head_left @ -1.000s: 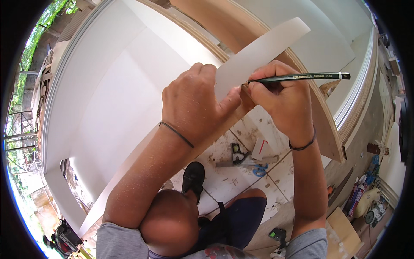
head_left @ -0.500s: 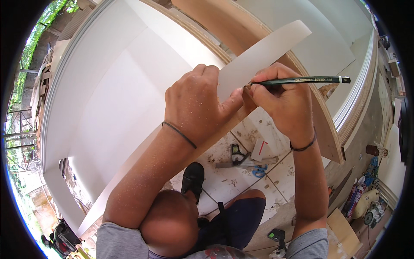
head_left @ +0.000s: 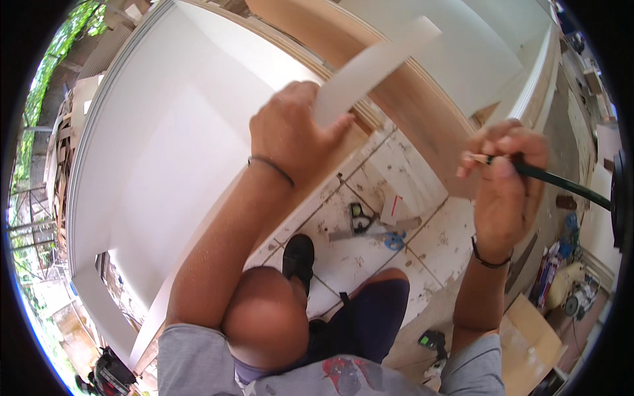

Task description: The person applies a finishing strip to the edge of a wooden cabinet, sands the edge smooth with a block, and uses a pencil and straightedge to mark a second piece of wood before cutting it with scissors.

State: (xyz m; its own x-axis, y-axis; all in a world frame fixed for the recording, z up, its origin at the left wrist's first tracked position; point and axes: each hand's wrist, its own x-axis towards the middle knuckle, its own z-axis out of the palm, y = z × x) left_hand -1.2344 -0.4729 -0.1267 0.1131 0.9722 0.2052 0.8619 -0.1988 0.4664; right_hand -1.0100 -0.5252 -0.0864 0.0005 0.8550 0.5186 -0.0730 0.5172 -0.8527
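A long white strip [head_left: 373,66] lies slanting along the wooden edge and juts out toward the upper right. My left hand [head_left: 288,125] is closed over the strip, with the thumb stretched along its near side. Off to the right, apart from the wood, my right hand [head_left: 507,181] holds a dark green pencil [head_left: 571,185] between the fingers. The pencil's sharpened tip points left and its shaft slopes down to the right. Beyond the strip runs a wooden board [head_left: 422,109] with a brown face.
Large white panels [head_left: 165,158] fill the left side. On the tiled floor lie a combination square [head_left: 360,221], blue-handled scissors [head_left: 395,240] and a white offcut [head_left: 394,208]. A cordless drill [head_left: 432,341] stands by my right elbow. A cream machine [head_left: 563,290] sits at the far right.
My right hand has drawn away from the strip to the right, and the pencil has tilted with its tip now off the wood. My left hand keeps its grip on the strip.
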